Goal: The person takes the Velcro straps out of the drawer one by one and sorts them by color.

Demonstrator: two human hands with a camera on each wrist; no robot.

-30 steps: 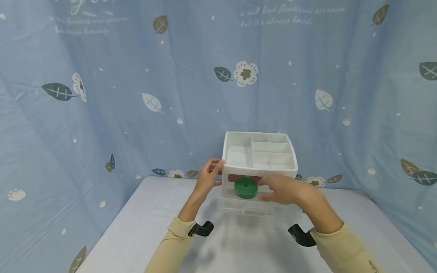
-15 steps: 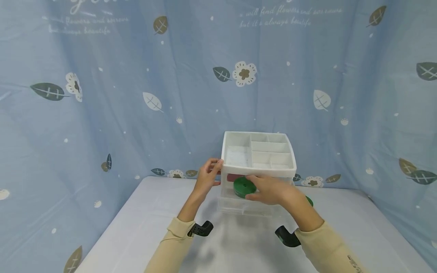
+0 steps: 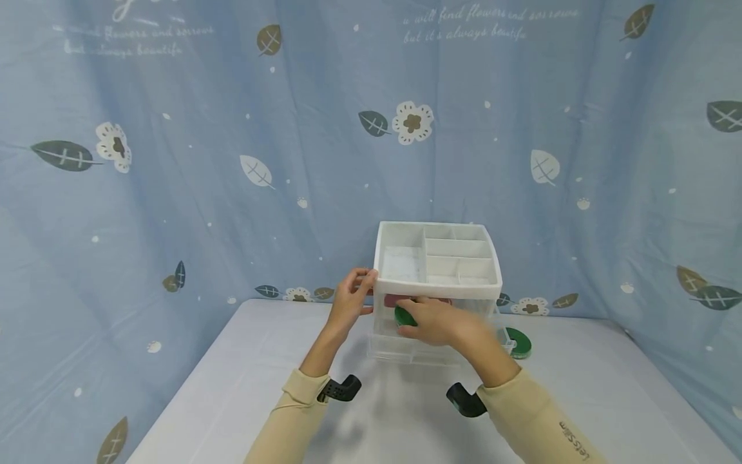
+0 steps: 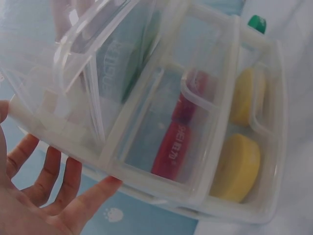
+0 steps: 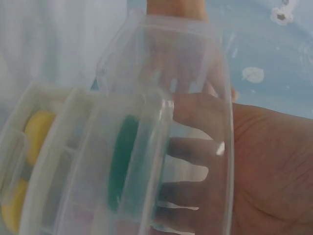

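A white and clear drawer organizer (image 3: 437, 288) stands in the middle of the table. Its upper clear drawer is pulled out. My right hand (image 3: 435, 322) reaches into that drawer, finger and thumb on either side of a flat green roll (image 3: 404, 316); the hand hides much of the roll. In the right wrist view the roll shows through the clear plastic (image 5: 124, 161) beside my fingers (image 5: 188, 147). My left hand (image 3: 349, 299) touches the organizer's left side near the top rim. Spread, mostly straight fingers (image 4: 90, 196) rest against its edge in the left wrist view.
Red items (image 4: 173, 142) with white print lie in the middle drawer, yellow round items (image 4: 237, 166) in the bottom one. Another green roll (image 3: 520, 343) is on the white table (image 3: 580, 386) right of the organizer. A blue patterned curtain (image 3: 324, 129) hangs behind.
My right hand has moved left into the drawer and onto the green roll, covering more of it. The second green roll has come into view at the right. My left hand stays put.
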